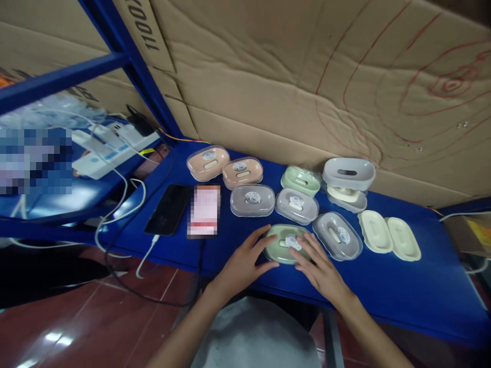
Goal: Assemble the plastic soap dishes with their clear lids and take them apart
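A green soap box (283,251) with a clear lid and a round sticker lies near the table's front edge, between my two hands. My left hand (247,260) grips its left end, fingers at the back and thumb at the front. Across the right end, the fingers of my right hand (320,266) hold the lid, partly covering it. Just right of it sits a lidded grey soap box (337,236). Behind are two more grey soap boxes, one (252,201) to the left and another (297,206) nearer the middle.
Two pink soap boxes (208,163), another green one (301,180) and a grey-and-cream stack (349,176) stand at the back. Cream trays (403,238) lie right. Left are a black phone (169,209), a lit phone (204,210), cables and a power strip (111,151). Cardboard (268,92) backs the table.
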`<move>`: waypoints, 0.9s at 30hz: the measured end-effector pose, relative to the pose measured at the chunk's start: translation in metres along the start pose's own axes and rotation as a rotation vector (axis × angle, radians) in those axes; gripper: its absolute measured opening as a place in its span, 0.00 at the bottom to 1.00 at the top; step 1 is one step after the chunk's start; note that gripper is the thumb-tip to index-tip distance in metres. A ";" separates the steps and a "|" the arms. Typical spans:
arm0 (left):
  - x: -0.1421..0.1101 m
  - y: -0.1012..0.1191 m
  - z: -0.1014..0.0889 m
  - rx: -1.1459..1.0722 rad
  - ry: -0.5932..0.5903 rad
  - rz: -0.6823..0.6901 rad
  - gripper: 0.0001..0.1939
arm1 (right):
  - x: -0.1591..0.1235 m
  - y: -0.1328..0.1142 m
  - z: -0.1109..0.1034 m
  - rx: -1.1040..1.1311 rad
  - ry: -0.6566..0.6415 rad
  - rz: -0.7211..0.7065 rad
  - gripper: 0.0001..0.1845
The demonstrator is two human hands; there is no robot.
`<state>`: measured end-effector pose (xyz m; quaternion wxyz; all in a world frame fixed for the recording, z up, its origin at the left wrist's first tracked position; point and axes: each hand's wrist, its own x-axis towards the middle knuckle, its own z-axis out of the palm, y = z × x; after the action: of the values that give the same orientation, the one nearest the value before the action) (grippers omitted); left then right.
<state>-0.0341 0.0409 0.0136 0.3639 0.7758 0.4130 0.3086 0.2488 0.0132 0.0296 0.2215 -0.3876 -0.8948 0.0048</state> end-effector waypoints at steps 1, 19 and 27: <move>0.000 0.000 0.000 0.004 -0.002 0.004 0.34 | -0.001 0.001 0.000 0.007 0.004 -0.002 0.40; -0.015 0.008 -0.004 0.226 0.275 -0.060 0.31 | 0.099 0.057 -0.060 -0.129 -0.201 0.325 0.27; -0.033 0.026 0.003 0.451 0.374 0.124 0.22 | 0.211 0.090 -0.036 -0.443 -0.657 0.495 0.18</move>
<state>-0.0363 0.0014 0.0278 0.0805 0.7904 0.4828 0.3683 0.1986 0.2174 0.1290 -0.1694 -0.6055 -0.7776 -0.0112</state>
